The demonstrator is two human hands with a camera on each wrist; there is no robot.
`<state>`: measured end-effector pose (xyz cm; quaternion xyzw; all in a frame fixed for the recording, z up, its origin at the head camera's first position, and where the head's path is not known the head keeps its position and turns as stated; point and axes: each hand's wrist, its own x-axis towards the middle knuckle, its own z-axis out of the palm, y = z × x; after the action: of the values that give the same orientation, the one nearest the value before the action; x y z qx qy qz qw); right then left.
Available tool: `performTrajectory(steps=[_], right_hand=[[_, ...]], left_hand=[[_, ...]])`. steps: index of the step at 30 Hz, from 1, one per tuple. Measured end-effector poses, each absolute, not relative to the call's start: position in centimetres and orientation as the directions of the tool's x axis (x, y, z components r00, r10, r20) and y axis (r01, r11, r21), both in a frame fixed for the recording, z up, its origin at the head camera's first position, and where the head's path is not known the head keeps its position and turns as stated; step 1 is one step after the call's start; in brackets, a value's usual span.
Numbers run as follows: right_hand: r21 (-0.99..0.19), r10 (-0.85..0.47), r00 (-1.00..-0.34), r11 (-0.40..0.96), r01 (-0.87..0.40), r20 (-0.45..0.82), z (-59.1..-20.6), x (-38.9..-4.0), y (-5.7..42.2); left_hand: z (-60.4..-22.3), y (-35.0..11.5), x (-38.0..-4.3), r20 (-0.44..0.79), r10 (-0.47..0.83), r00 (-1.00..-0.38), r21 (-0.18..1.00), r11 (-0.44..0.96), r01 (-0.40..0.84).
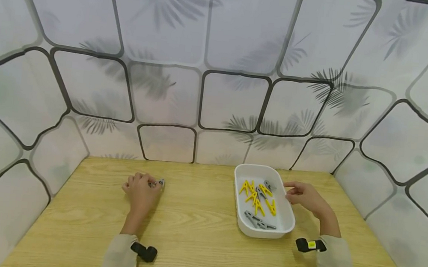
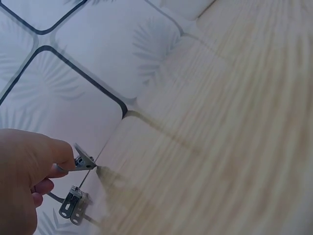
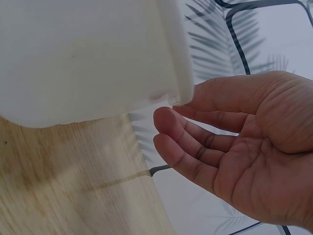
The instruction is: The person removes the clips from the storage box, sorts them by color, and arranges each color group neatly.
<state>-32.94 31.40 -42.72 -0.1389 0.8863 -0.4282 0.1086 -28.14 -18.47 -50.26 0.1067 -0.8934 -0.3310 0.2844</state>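
Observation:
On the left of the table, my left hand (image 1: 144,191) pinches a small grey clothespin (image 2: 84,162) between thumb and fingertips, jaws pointing away from the hand. Another grey clothespin (image 2: 71,201) lies just beside the fingers in the left wrist view. On the right stands a white plastic tray (image 1: 237,200) holding several yellow clothespins (image 1: 257,207) and several grey clothespins (image 1: 259,221). My right hand (image 1: 310,198) is at the tray's right side, loosely bent fingers against the rim. In the right wrist view the tray wall hides part of its fingertips.
A light wooden table (image 1: 189,225) carries everything. Patterned white cloth (image 1: 232,101) encloses it at the back and both sides. Black wrist cameras are strapped on both sleeves, the left camera (image 1: 144,252) and the right camera (image 1: 310,245).

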Motion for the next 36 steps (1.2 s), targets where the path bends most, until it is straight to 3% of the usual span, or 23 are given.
performTrajectory(steps=[25, 36], right_hand=[[-0.795, -0.347, -0.935, 0.587, -0.154, -0.075, -42.8, -32.94, 31.42], [-0.801, -0.354, -0.932, 0.578, -0.159, -0.071, -42.64, -32.8, 31.32]], left_hand=[[-49.82, -18.05, -27.73, 0.318, -0.431, -0.844, 0.612, 0.773, -0.164], [-49.92, -18.01, -27.61, 0.338, -0.433, -0.836, 0.618, 0.772, -0.15]])
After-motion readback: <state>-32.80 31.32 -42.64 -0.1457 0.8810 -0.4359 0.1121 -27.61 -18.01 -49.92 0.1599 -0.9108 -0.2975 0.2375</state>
